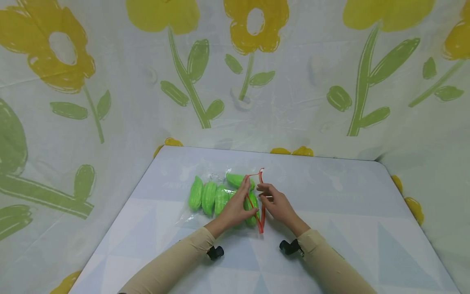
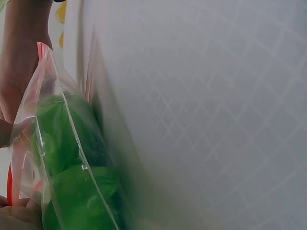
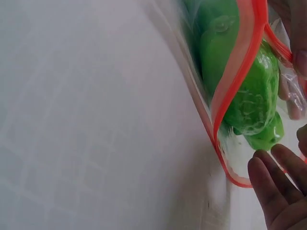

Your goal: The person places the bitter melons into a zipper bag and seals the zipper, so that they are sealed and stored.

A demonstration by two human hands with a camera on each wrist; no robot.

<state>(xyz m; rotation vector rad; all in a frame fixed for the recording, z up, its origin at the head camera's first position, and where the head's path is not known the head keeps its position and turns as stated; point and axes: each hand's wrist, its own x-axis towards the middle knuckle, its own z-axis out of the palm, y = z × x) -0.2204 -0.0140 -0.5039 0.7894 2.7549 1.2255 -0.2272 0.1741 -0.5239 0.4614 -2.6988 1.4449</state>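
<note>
Flower-print curtain point(image 1: 110, 81) fills the upper frame behind the bench point(image 1: 367, 212). Clear bag point(image 1: 205, 179) lies at frame centre on the bench, holding green gourd-shaped pieces point(image 1: 207, 197) side by side, long axes running toward the curtain. Red zip strip point(image 1: 261, 212) faces right, mouth open. Left hand point(image 1: 235, 206) and right hand point(image 1: 276, 202) each pinch one side of the strip between their fingers.

Both forearms wear long, close-fitting beige fabric sleeves ending at the wrist. Left hand point(image 1: 235, 208) and right hand point(image 1: 277, 204) are bare. A small black rounded camera unit is strapped under each wrist: left point(image 1: 215, 252), right point(image 1: 289, 247)
</note>
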